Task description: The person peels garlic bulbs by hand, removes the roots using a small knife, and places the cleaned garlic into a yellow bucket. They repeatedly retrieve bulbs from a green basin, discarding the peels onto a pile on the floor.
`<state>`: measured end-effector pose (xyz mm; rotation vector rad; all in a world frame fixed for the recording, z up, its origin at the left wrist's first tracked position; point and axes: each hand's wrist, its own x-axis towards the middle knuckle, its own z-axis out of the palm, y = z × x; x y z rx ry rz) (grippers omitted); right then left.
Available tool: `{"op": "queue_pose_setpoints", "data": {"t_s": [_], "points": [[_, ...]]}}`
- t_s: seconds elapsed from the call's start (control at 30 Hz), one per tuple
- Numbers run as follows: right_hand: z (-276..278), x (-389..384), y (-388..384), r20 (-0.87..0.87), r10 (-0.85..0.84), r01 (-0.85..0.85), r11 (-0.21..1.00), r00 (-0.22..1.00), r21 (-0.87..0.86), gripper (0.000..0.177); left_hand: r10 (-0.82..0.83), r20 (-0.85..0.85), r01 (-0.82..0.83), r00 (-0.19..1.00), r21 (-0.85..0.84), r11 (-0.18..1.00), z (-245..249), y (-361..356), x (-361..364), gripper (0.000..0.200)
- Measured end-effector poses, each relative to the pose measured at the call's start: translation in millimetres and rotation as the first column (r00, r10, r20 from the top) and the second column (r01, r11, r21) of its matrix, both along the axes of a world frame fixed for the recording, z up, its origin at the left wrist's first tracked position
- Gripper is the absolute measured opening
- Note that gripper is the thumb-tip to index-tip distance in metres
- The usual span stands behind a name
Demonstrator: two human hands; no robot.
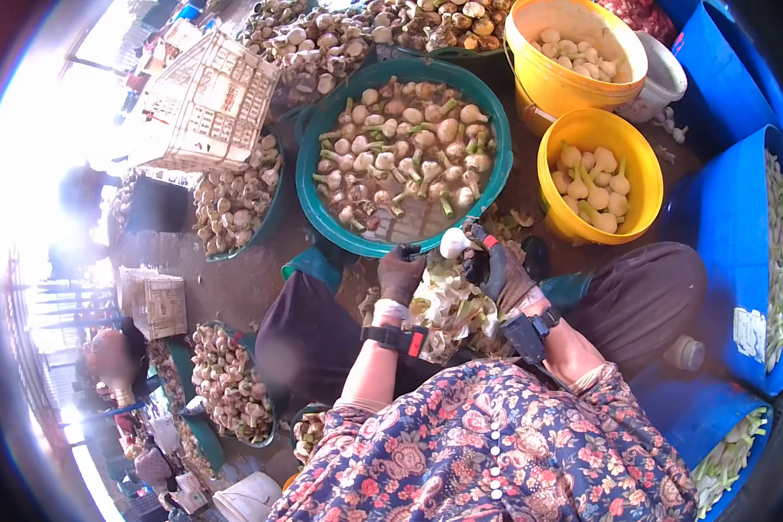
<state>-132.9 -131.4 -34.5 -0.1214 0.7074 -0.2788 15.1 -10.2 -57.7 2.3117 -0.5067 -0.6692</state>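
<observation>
My left hand (399,272) and my right hand (494,268), both in dark gloves, meet over my lap. Between them they hold one white garlic bulb (453,243); the right glove wraps its right side, the left glove touches it from the left. A heap of pale green peelings (448,306) lies on my lap just below. Right in front stands a green basin (492,174) of water with several unpeeled bulbs with green stems. A yellow bucket (639,165) with peeled bulbs stands to the right of it.
A larger yellow bucket (531,74) of white bulbs sits behind the near one, beside a white pail (667,76). Blue tubs (722,217) of peelings stand at right. More basins of unpeeled garlic (235,204) and a white crate (209,100) lie to the left. Another person (113,361) sits at far left.
</observation>
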Motion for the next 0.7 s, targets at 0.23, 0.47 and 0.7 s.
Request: {"op": "queue_pose_setpoints", "data": {"t_s": [0.23,0.47,0.7], "points": [[10.3,-0.1,-62.5,0.156,-0.176,0.174,0.984,0.972,0.025,0.037,-0.34,0.355,0.249,0.871,0.277,0.928,-27.5,-14.0,75.1,0.057],[59.2,-9.0,-93.7,0.138,-0.064,0.121,0.883,0.988,-0.453,0.065,-0.704,0.356,0.384,0.615,0.645,0.661,-76.6,-74.5,146.8,0.068],[-9.4,14.0,-46.4,-0.335,0.155,-0.336,0.73,0.929,-0.595,0.05,-0.412,-0.168,0.44,0.896,0.197,0.876,-72.2,-81.0,119.1,0.049]]}}
